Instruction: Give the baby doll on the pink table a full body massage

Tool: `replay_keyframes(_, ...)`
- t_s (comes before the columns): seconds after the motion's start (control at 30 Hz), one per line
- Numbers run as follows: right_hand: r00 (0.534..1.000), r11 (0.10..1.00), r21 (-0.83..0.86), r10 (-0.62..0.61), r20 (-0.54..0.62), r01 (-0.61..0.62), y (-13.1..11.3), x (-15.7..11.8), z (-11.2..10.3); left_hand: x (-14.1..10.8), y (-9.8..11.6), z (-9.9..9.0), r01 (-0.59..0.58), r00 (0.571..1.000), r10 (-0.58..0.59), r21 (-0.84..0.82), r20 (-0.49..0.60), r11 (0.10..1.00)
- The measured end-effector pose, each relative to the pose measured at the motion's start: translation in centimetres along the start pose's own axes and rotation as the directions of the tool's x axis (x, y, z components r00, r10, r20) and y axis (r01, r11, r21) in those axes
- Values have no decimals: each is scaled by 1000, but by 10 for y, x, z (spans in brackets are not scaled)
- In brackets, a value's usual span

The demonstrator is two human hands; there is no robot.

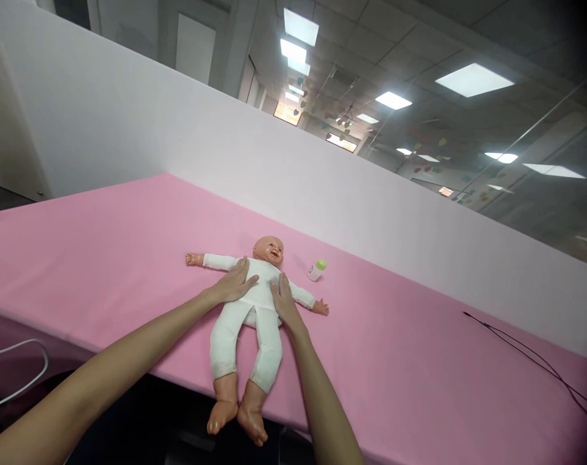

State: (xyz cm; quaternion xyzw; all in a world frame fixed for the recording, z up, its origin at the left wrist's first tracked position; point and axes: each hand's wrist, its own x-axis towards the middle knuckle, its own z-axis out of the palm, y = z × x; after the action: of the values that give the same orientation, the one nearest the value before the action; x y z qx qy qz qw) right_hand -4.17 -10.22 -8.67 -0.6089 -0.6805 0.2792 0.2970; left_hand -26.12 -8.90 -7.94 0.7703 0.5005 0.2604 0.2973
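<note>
A baby doll [259, 290] with a white cloth body lies on its back on the pink-covered table [385, 361]. Its arms are spread wide, and its feet hang past the near edge. My left hand [234, 283] rests flat against one side of the doll's chest, fingers stretched toward its shoulder. On the opposite side of the torso lies my right hand [284, 300], fingers extended upward. Neither hand grasps anything. Just beyond the doll's shoulder stands a small white bottle [316, 271] with a green cap, apart from both hands.
A white partition [293, 187] runs along the table's far side. Thin black cables [530, 355] lie at the right. A white cord [44, 361] loops near the left front edge. Ceiling lights show behind the partition.
</note>
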Motion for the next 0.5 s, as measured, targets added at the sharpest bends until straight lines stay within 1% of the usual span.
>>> replay_keyframes(0.07, 999, 1000, -5, 14, 53, -13, -4, -16, -7, -7, -4, -5, 21, 999, -21, 10, 39, 1000)
replay_keyframes(0.13, 994, 1000, -8, 21, 109, -20, -11, -33, -13, -14, -2, -10, 14, 996, -17, 36, 88, 999)
replay_keyframes(0.2, 985, 1000, -19, 10, 170, -7, -20, -49, -17, -21, 4, -14, -22, 989, 14, 57, 146, 998)
replay_keyframes(0.27, 973, 999, -19, -30, 230, 35, -29, -59, -18, -25, 12, -13, -84, 976, 70, 58, 204, 995)
replay_keyframes(0.33, 954, 994, -6, -107, 279, 113, -37, -59, -15, -26, 21, -8, -159, 961, 141, 57, 236, 986)
replay_keyframes(0.37, 943, 986, 3, -158, 293, 165, -40, -56, -13, -25, 25, -5, -195, 957, 177, 57, 230, 979)
replay_keyframes(0.43, 918, 960, 19, -272, 290, 279, -44, -43, -7, -20, 32, 4, -251, 955, 238, 56, 176, 966)
replay_keyframes(0.5, 904, 932, 15, -356, 238, 363, -43, -25, -1, -11, 35, 10, -273, 959, 268, 46, 93, 961)
